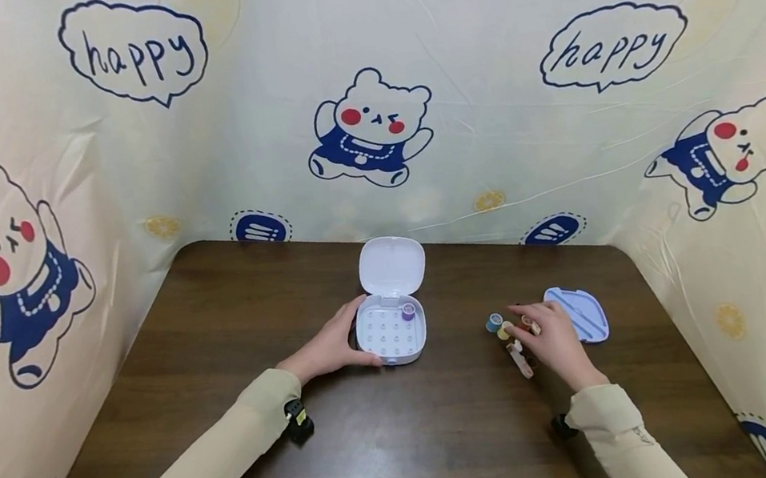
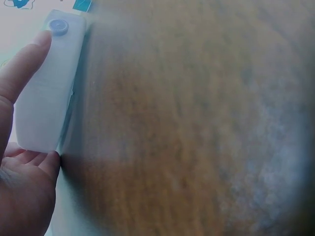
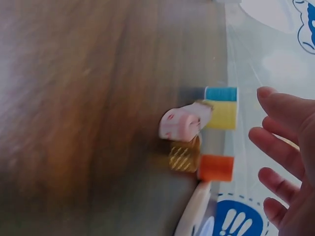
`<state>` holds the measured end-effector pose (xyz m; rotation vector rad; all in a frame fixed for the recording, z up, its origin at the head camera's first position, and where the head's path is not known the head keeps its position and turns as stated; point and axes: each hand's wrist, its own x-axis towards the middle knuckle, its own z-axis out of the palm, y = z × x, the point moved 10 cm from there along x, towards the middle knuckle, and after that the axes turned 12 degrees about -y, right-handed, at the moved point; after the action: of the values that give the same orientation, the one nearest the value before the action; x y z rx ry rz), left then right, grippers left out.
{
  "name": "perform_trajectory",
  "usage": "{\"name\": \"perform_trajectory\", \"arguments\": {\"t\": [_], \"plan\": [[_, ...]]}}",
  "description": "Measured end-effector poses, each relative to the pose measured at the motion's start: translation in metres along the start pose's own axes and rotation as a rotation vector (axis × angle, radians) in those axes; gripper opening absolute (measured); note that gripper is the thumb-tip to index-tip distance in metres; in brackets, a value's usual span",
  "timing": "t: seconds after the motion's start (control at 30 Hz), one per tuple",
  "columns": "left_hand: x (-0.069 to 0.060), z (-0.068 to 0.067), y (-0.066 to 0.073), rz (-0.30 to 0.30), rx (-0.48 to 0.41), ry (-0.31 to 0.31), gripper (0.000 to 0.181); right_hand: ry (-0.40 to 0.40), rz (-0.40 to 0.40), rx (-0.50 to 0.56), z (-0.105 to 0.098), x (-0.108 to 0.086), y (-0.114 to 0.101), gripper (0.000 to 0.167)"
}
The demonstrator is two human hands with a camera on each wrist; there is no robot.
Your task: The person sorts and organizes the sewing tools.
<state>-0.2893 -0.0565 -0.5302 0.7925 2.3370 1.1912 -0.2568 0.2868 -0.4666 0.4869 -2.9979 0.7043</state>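
My left hand grips the left side of an open white box, thumb along its front and fingers toward the back. In the left wrist view, the thumb lies by the box's round button. A purple thread spool stands on a peg inside. My right hand hovers with parted fingers over a small group at the right. That group has a teal spool, a yellow spool, an orange spool, a gold thimble and a rolled pink tape measure.
The box's raised lid leans back toward the wall cloth. A light blue tray lies right of the spools, partly behind my right hand. Everything rests on a dark wooden table, with a printed cloth behind it.
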Motion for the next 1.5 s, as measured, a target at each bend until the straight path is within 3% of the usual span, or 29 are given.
{"name": "perform_trajectory", "arguments": {"t": [0.5, 1.5], "plan": [[0.000, 0.000, -0.002, -0.011, 0.000, -0.002, 0.123, -0.073, 0.089, 0.071, 0.017, -0.004, 0.028, 0.033], [0.000, 0.001, -0.002, -0.028, -0.001, -0.012, 0.121, -0.086, 0.129, 0.030, 0.022, -0.001, 0.028, 0.024]]}}
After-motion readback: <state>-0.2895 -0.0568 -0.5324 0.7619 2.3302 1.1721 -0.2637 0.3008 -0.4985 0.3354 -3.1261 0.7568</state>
